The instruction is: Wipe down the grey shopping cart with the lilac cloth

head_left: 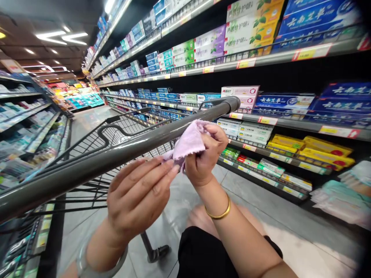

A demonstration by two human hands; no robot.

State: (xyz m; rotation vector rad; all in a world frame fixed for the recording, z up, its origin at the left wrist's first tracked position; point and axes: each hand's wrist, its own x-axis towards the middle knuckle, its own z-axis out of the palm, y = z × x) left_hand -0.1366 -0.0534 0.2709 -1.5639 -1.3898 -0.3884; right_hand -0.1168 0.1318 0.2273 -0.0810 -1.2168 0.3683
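Observation:
A small light purple cloth (189,141) is bunched up in front of the handlebar (116,152) of a wire shopping cart (127,125). My right hand (203,154), with a gold bangle on its wrist, is closed around the cloth just below the bar. From the left, the fingertips of my left hand (142,193) pinch the cloth's lower edge. Part of the cloth is hidden by my fingers. A greyish band circles my left wrist. Whether the cloth touches the bar I cannot tell.
Shelves (261,56) with boxed toothpaste (285,100) run along the right. More stocked shelves (26,112) line the left of the aisle. A cart wheel (159,253) stands on the grey tiled floor (223,175). Blurred pale packages (344,193) sit at lower right.

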